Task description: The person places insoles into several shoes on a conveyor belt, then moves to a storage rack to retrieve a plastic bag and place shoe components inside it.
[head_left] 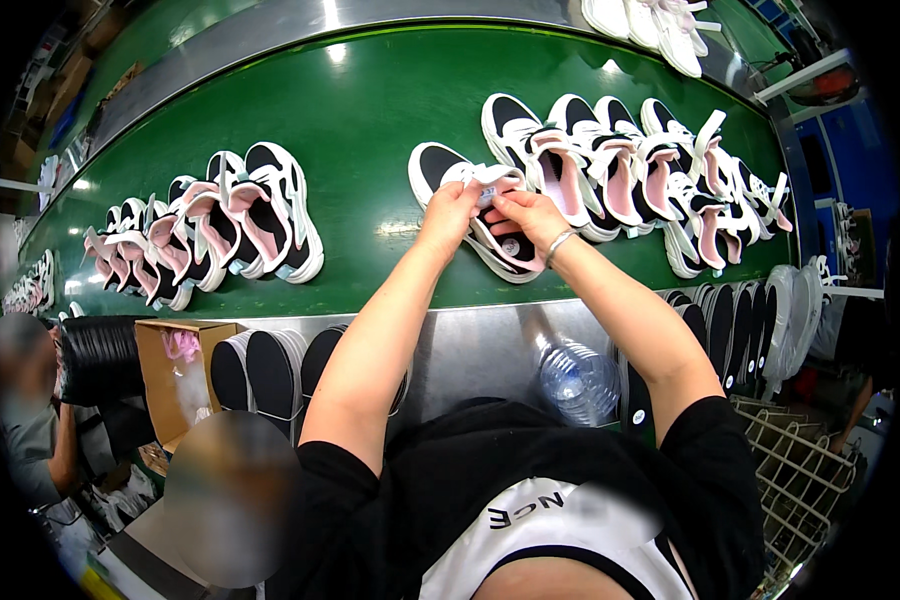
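Water bottle (578,380): clear plastic, lying on the steel ledge (470,345) just below my right forearm, nearest to my body.
Insole stacks: dark insoles (270,372) stand on edge in a row under my left arm; a second row (730,325) stands to my right.
Cardboard box (175,375): open, left of the insoles, pink material inside.
Wire basket (795,465): at my lower right, beside the ledge.
Left hand (448,212): my fingers are pinched closed on the white tongue tab of the sneaker (480,215).
Right hand (523,212): closed on the same sneaker at its opening, fingertips meeting my left; a bangle (558,243) sits on that wrist.
Sneaker position: on the green conveyor belt (370,110), directly ahead, black and white with pink lining, lying on its side.
Right group (635,175): matching sneakers in an overlapping row, just beside the held one.
Left group (210,230): more matching sneakers, well apart.
Far edge: white shoes (655,25) beyond the belt.
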Demonstrator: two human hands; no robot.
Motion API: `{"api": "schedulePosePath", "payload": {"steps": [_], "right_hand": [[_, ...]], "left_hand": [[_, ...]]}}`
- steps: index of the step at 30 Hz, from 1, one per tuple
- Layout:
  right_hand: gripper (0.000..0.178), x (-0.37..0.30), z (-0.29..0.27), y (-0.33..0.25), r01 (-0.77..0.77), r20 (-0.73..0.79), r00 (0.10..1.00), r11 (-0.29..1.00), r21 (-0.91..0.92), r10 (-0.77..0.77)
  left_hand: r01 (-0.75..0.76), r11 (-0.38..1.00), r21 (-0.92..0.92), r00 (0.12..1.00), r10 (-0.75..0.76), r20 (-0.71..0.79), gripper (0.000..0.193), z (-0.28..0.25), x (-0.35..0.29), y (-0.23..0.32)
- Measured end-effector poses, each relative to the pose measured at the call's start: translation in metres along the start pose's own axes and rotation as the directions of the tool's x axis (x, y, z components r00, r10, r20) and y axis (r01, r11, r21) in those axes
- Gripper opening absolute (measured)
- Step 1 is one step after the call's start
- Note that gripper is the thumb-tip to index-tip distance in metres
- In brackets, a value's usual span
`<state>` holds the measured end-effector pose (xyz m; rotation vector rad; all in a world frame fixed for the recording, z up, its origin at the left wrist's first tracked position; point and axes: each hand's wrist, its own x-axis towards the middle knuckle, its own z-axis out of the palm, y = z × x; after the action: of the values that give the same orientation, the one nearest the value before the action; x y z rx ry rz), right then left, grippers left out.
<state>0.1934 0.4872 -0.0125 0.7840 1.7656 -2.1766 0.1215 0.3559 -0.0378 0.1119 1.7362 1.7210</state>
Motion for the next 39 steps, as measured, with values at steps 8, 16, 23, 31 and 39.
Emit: {"api": "schedulePosePath", "payload": {"steps": [8, 16, 23, 31, 39], "right_hand": [[0.019, -0.069, -0.027, -0.026, 0.269, 0.23, 0.946, 0.951, -0.154, -0.23], [0.011, -0.231, -0.08, 0.017, 0.292, 0.238, 0.891, 0.085, -0.953, -0.387], [0.006, -0.262, -0.077, 0.045, 0.067, 0.083, 0.938, -0.06, -0.996, -0.336], [0.011, -0.291, -0.175, 0.065, -0.241, -0.478, 0.697, 0.453, -0.858, -0.534], [0.06, -0.291, -0.218, 0.118, -0.531, -0.671, 0.623, 0.412, -0.741, -0.402]], "left_hand": [[-0.221, 0.937, 0.27, 0.933, 0.284, -0.222, 0.029, -0.021, 0.001, 0.013], [-0.148, 0.218, 0.965, 0.403, 0.904, -0.143, 0.04, -0.034, -0.019, 0.056], [-0.499, 0.22, 0.838, 0.644, 0.742, 0.188, 0.067, 0.072, 0.024, 0.046], [-0.393, 0.517, 0.761, 0.817, 0.577, 0.03, 0.043, 0.096, 0.062, 0.04], [-0.343, 0.638, 0.69, 0.847, 0.528, -0.067, 0.037, 0.076, 0.013, 0.03]]}}
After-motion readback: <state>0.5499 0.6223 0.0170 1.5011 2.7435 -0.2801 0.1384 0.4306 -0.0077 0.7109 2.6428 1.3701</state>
